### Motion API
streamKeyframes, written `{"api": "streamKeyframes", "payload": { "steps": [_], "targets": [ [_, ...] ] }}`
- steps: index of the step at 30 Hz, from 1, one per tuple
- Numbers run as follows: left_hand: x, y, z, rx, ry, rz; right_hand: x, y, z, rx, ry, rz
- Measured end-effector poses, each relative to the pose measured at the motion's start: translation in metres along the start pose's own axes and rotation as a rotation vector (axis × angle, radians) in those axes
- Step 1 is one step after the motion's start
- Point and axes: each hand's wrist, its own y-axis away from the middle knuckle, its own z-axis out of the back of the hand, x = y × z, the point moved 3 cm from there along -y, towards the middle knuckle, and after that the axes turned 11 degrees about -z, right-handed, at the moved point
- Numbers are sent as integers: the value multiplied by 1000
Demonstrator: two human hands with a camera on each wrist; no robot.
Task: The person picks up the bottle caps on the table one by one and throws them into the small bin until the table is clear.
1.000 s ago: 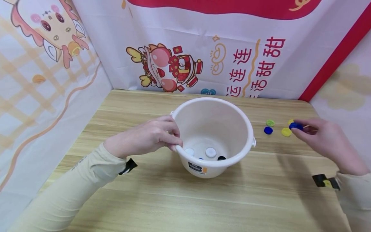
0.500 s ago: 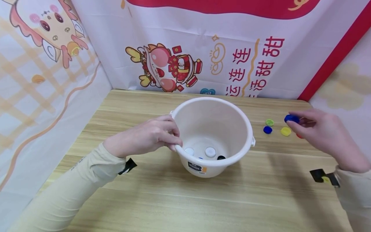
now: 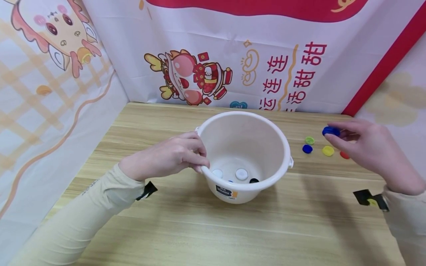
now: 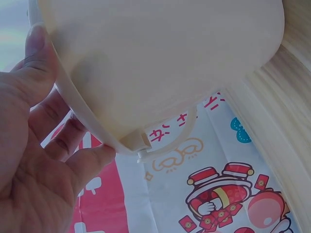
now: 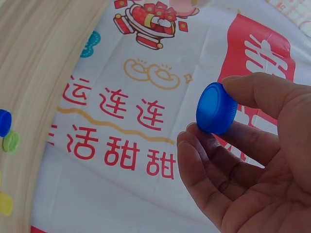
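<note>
Head view, left side: a white cloth wall [image 3: 66, 122] has orange checks and a cartoon animal with a pink cheek on it.
Left sleeve: a cream sleeve [image 3: 86, 218] comes up from the bottom corner, with a black strap [image 3: 146, 191] at the wrist.
Left hand: the left hand [image 3: 169, 157] grips the rim of the bucket, on the bucket's left and near side. From the left wrist, you can see it hold the edge, near a small handle joint [image 4: 142, 150].
Bucket: the white bucket [image 3: 243, 144] is in the middle of the wood table [image 3: 133, 225]. It has a dark and orange label [image 3: 226, 192] on the front.
Inside the bucket: two white caps [image 3: 241, 174] are on the bottom. A black cap [image 3: 254, 181] and a bit of something blue [image 3: 230, 181] peek over the near rim.
Back cloth: behind the table, a white cloth [image 3: 206, 33] shows a dragon picture and red writing.
Caps on the table: right of the bucket are a green cap [image 3: 310, 140], a dark blue cap [image 3: 307, 149] just beside it, then a yellow cap [image 3: 328, 150] and a red cap [image 3: 344, 154].
Right hand: the right hand [image 3: 376, 147] pinches a round blue lid [image 3: 331, 131] between thumb and fingers, up off the table. From the right wrist, the lid has little ridges round its side.
</note>
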Motion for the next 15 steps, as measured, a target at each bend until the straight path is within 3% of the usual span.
{"api": "streamKeyframes", "payload": {
  "steps": [7, 15],
  "targets": [
    [0, 1, -1, -21, -2, -20, 5, -1, 0, 12, -5, 12],
    [1, 1, -2, -19, 8, 6, 9, -3, -2, 35, -6, 18]
  ]
}}
